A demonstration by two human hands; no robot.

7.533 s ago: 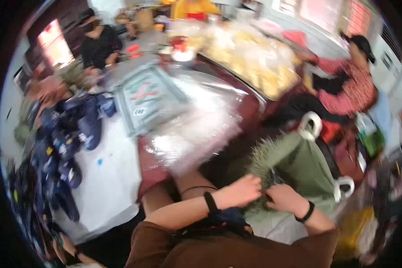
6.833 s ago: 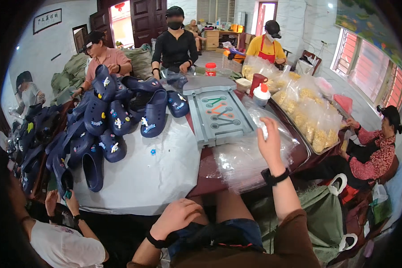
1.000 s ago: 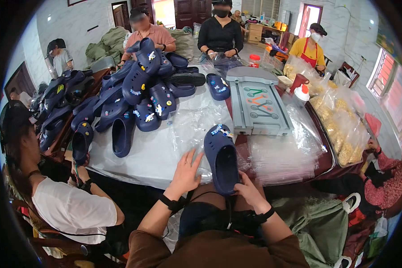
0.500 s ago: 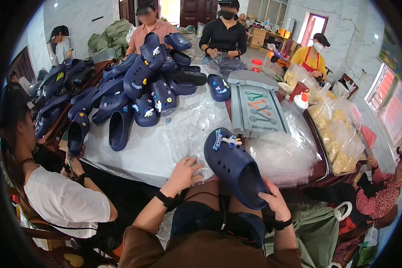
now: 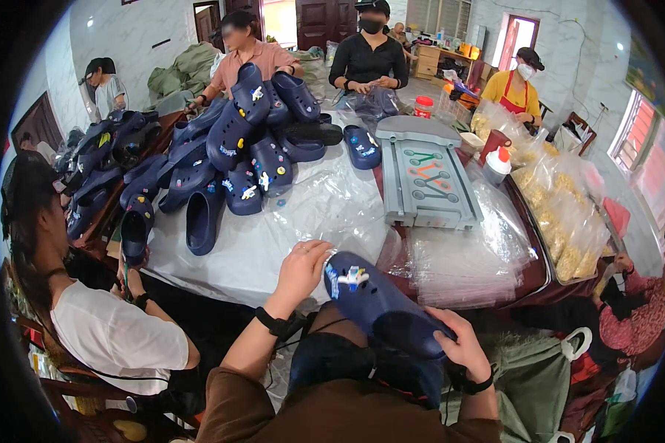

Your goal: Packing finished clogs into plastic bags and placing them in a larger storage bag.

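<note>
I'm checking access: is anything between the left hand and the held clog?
No visible obstacle: the left hand is by the toe of the navy clog, the right hand at its heel. Anything transparent is hard to see.

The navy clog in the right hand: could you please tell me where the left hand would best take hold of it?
Probably by the sides of the toe, coming from the left: the navy clog slants with its closed, rounded toe toward the left hand, while the right hand grips the heel end. The raised charms on top are best avoided.
</note>
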